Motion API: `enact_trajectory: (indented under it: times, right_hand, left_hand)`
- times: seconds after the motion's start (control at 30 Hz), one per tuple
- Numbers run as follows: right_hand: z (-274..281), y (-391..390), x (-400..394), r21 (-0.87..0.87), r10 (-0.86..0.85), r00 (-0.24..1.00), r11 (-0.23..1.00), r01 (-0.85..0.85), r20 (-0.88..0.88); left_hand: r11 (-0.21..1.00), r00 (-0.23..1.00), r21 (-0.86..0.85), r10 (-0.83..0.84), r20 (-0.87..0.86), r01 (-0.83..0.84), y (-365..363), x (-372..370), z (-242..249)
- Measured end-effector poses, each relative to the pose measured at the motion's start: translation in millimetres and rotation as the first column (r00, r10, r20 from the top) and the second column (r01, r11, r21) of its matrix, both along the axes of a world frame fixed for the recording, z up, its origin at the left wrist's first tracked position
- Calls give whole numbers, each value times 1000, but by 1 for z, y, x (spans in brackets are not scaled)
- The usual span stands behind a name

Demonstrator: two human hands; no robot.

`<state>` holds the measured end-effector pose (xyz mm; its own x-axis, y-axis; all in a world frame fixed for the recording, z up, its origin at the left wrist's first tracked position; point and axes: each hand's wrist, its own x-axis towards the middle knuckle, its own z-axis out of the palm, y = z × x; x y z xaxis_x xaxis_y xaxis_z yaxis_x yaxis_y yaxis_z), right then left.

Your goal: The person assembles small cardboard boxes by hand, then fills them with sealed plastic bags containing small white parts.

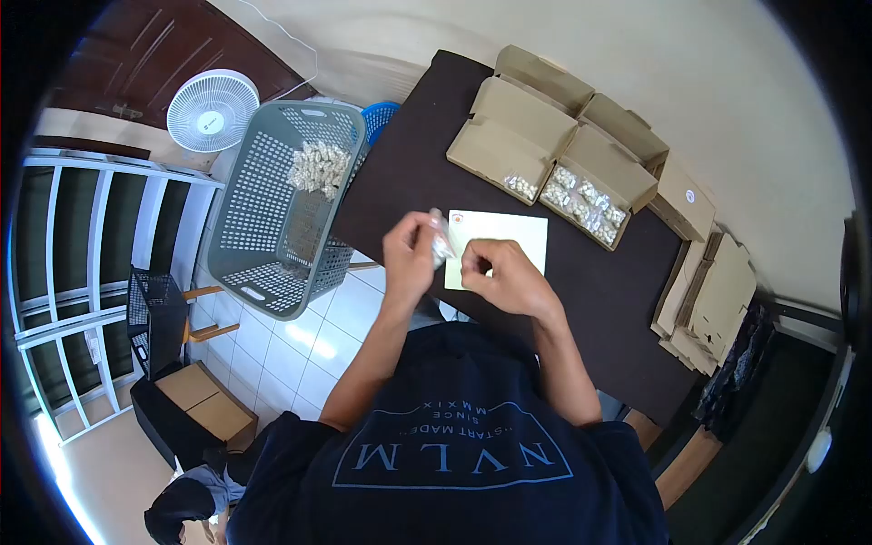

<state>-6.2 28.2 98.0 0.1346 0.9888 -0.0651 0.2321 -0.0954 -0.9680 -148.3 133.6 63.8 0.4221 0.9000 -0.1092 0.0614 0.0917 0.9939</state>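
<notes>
My left hand (pixel 409 257) pinches a small clear plastic bag (pixel 441 247) with whitish contents, held upright near the table's front edge. To its right, my right hand (pixel 510 276) is closed, thumb and fingertips together; whatever they hold, if anything, is hidden. Beneath both hands lies a pale yellow sheet (pixel 509 225) with a small red mark in its corner. Past the sheet stands an open cardboard box (pixel 590 168) with several small bags of white pieces (pixel 583 202). The open box beside it (pixel 513 127) has a few such bags (pixel 520 186) in one corner.
Left of the dark table (pixel 409 154) stands a grey-green laundry basket (pixel 250 195) holding many small bags (pixel 320 168). Folded cardboard boxes (pixel 713 295) are stacked at the table's right end. A white fan (pixel 211 111) stands behind the basket. Another person (pixel 186 509) is at the lower left.
</notes>
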Motion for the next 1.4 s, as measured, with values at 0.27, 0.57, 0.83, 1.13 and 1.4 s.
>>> enact_trajectory:
  times: [0.27,0.57,0.83,1.13,1.4]
  right_hand:
    - [-17,13,-22,-15,-301,945,953,302,-125]
    - [-41,49,65,-43,-383,903,916,398,193]
    - [-125,99,179,-246,-25,692,925,291,722]
    - [-176,118,192,-420,264,500,879,228,825]
    - [-156,122,181,-428,135,633,839,337,762]
  left_hand:
    - [976,933,-219,85,351,-6,10,-5,-8]
    - [954,993,-275,-116,16,116,43,-29,-10]
    - [940,955,-209,236,-178,-271,148,-147,-36]
    - [886,938,-374,162,-306,-275,237,-237,-120]
    - [943,718,-265,-41,-694,-203,332,-252,-301]
